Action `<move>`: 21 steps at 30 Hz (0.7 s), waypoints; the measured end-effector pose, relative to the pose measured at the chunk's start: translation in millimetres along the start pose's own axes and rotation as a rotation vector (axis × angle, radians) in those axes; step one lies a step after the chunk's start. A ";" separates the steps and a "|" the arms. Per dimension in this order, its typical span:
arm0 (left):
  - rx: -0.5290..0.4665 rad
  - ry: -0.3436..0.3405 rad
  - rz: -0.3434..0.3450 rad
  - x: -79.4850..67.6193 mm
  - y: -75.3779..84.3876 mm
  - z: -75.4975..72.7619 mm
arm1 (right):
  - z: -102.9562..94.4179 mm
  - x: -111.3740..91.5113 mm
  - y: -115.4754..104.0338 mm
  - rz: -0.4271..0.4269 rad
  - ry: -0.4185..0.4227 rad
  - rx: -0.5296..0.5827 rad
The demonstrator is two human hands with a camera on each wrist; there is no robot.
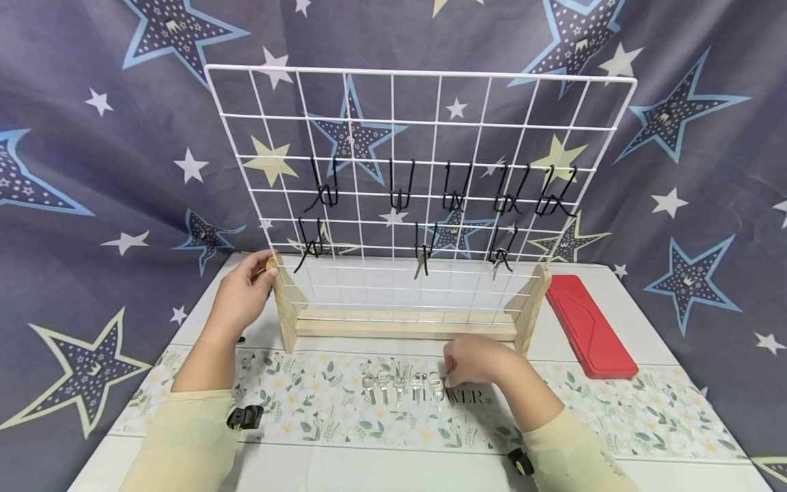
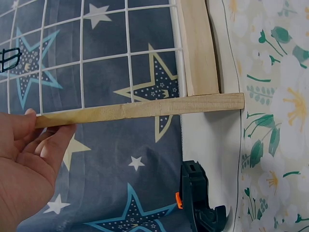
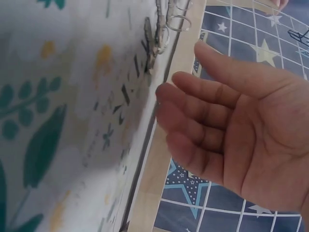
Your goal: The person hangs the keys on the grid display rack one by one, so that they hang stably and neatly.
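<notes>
My left hand (image 1: 242,294) pinches the top of the left wooden side piece (image 2: 120,112) of a stand, thumb on one face and fingers on the other. The stand carries a white wire grid (image 1: 393,125) with black hooks (image 1: 402,188) in two rows. From two lower hooks hang a brass-toned key (image 1: 421,265) and another key (image 1: 496,266). Several keys with rings (image 1: 399,388) lie in a row on the floral mat. Just right of that row is my right hand (image 1: 482,362), its fingers loosely bent and holding nothing, palm visible in the right wrist view.
A red case (image 1: 591,328) lies right of the stand. The floral mat (image 1: 332,424) runs across the white table (image 1: 344,468). A dark clamp (image 2: 198,198) with an orange part sits beside the stand's left side. Behind hangs a star-patterned curtain (image 1: 123,178).
</notes>
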State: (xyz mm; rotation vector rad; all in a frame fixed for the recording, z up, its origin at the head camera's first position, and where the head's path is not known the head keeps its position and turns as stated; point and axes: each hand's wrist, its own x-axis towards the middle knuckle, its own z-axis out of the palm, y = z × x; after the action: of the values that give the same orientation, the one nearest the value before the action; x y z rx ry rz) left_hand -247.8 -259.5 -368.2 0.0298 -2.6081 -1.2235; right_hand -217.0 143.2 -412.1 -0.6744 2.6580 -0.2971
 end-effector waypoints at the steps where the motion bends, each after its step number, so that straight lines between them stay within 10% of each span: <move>1: 0.001 0.000 -0.001 0.0 -0.3 0.1 | 1.6 0.2 -0.5 0.007 -0.006 -0.009; 21: -0.002 0.004 -0.008 -0.6 0.9 1.5 | 20.2 13.0 -5.6 0.076 -0.059 -0.087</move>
State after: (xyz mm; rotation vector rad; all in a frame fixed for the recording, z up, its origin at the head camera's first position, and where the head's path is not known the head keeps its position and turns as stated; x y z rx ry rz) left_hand -247.5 -257.7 -368.6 0.0423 -2.6059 -1.2273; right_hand -216.9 129.8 -432.7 -0.5972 2.6447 -0.1392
